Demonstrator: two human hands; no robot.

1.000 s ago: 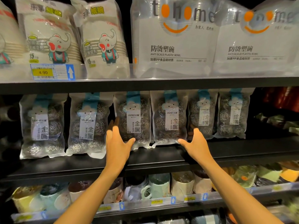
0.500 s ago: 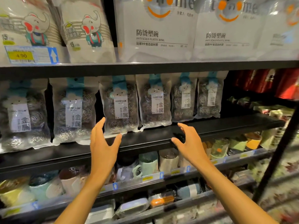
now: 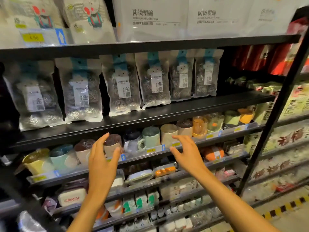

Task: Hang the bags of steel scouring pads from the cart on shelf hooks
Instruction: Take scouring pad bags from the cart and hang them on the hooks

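left forearm: comes in at bottom centre, runs up toward mid frame
right forearm: comes in at bottom right, angled up-left
left hand (image 3: 102, 163): lower centre, back toward camera, fingers straight and spread wide, thumb out to the right, holds nothing
right hand (image 3: 189, 156): just right of centre, well apart from left hand, fingers spread wide and a little bent, holds nothing
hand contact: both hands sit in front of the mug shelf edge; touching it or not, cannot tell
floor tape (image 3: 284, 206): yellow-black stripes, lower right corner
Cherry box (image 3: 71, 198): white box with red lettering, lower left, on a low shelf
mugs (image 3: 150, 139): row of wrapped mugs, mixed colours, on the shelf behind the hands, from left to right of centre
price strip (image 3: 155, 149): clear rail with yellow tags and blue arrows along the mug shelf front
shelf board (image 3: 167, 113): black, above the mugs
scouring pad bags (image 3: 123, 87): six clear bags in a row across the middle band of the frame, left edge to right of centre, hanging under the upper shelf, bottoms at the black board; above both hands, neither hand touches them
hooks: hidden, cannot make out
post (image 3: 275, 106): black upright, right side
bowl packs (image 3: 150, 17): white, top shelf, top centre to right
cup packs (image 3: 87, 19): elephant print, top left
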